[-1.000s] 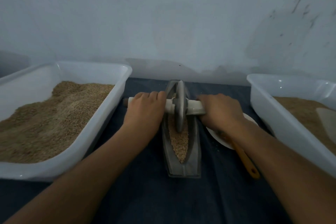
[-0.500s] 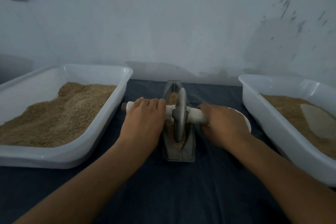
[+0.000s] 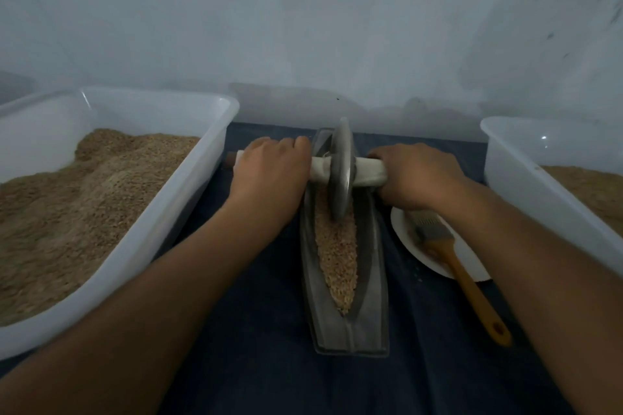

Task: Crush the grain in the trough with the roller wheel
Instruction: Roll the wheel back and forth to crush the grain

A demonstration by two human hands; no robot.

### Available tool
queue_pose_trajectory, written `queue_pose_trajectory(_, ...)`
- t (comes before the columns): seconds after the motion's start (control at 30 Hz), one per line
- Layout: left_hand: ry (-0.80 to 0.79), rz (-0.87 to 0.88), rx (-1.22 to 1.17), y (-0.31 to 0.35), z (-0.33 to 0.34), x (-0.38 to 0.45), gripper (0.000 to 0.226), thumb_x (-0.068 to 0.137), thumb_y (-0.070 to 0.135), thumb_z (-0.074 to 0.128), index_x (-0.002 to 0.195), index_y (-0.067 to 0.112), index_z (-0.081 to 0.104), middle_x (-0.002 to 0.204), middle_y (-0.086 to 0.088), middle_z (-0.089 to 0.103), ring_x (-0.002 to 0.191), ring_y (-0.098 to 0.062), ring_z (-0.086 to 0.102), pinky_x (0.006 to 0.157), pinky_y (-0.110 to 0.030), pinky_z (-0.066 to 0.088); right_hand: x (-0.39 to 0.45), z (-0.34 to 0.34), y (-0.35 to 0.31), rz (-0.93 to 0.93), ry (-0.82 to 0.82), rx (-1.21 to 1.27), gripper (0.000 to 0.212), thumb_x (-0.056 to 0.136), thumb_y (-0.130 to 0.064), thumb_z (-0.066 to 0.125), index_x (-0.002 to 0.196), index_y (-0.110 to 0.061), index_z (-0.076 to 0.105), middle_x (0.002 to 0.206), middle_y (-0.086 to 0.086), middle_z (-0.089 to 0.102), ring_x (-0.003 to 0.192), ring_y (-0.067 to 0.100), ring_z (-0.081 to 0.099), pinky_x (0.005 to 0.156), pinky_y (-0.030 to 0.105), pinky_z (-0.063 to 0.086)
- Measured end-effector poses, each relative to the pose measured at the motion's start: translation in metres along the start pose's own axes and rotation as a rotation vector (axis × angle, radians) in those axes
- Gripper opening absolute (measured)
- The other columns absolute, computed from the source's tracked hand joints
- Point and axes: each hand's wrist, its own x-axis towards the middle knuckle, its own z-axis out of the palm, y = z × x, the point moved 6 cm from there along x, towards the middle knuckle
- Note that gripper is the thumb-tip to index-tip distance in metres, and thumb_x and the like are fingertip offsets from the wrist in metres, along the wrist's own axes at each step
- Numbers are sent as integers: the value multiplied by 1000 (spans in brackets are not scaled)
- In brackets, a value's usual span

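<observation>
The grain (image 3: 337,256) lies in the narrow metal trough (image 3: 371,280), which sits on the dark cloth (image 3: 269,364) between the person's forearms. The roller wheel (image 3: 341,168) stands upright in the trough's far half, its rim down in the grain. The left hand (image 3: 269,175) and right hand (image 3: 414,175) each grip the white-wrapped axle (image 3: 367,172) on either side. A brush (image 3: 455,263) rests on a white plate (image 3: 472,263) just right; white tubs (image 3: 188,185) of grain flank both sides.

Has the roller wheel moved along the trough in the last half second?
Yes. The roller wheel has rolled away from the person, toward the far end of the trough, so more grain lies uncovered at the near end.
</observation>
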Motion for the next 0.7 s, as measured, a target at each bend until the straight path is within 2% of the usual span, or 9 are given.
queue_pose_trajectory(0.1,-17,-25,-15,-5,5,6,26,90,16,63,112,16,49,106,-5,64,91,-26,63,70,-33,36,7,-5,-2,-22,-16,-11,38,77,-41,71,115,-43,61,98,-9,65,84,18,60,54,26,33)
queue_pose_trajectory(0.23,-29,-62,-56,-10,6,-8,28,91,16,62,116,17,48,107,-4,64,90,-24,64,64,-32,35,5,-18,-11,-48,53,-83,34,77,-34,72,111,-36,64,95,-5,65,83,21,59,58,28,35)
queue_pose_trajectory(0.33,6,-37,-37,-5,-2,-23,27,90,16,63,112,18,47,104,-3,63,90,-22,62,67,-30,35,-11,-18,-14,-42,61,-76,34,79,-32,70,112,-36,63,97,-4,65,84,21,59,58,28,33)
queue_pose_trajectory(0.5,62,22,-40,9,-20,-51,30,87,17,62,112,19,45,107,-2,59,95,-21,57,88,-32,39,-59,-15,-14,-47,146,-35,36,86,-36,66,121,-37,57,101,-5,66,88,22,61,61,31,37)
queue_pose_trajectory(0.6,89,29,-94,11,-28,-78,44,86,21,65,125,16,45,117,-3,57,107,-23,53,110,-36,30,-91,-19,-22,-99,251,-37,46,87,-39,65,131,-33,52,110,-4,68,94,23,65,64,33,43)
queue_pose_trajectory(0.7,36,44,-103,11,-37,-98,64,85,26,68,139,15,36,131,-3,51,121,-23,48,120,-38,21,-111,-26,-30,-155,320,-46,50,89,-39,64,136,-30,49,116,-4,66,99,23,64,67,34,43)
